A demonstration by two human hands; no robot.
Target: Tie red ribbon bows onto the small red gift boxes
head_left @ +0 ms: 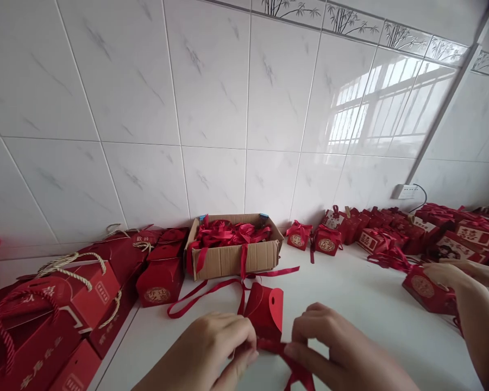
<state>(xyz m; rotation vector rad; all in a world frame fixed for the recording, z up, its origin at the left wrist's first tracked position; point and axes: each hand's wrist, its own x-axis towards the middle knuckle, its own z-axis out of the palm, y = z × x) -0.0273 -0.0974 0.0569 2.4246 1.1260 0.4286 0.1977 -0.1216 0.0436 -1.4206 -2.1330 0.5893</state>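
My left hand pinches a red ribbon between thumb and fingertips, low in the middle of the head view. On the other side my right hand is closed on the same ribbon, whose loose end hangs below the fingers. Just behind the ribbon stands a small red gift box with curved top flaps and a round hole in one flap. Part of the box's lower front is hidden by the ribbon and my left hand.
Behind is a cardboard box of red ribbons, some trailing onto the white table. Red gift bags crowd the left, and finished-looking red boxes line the wall. At right, another person's hands hold a red box.
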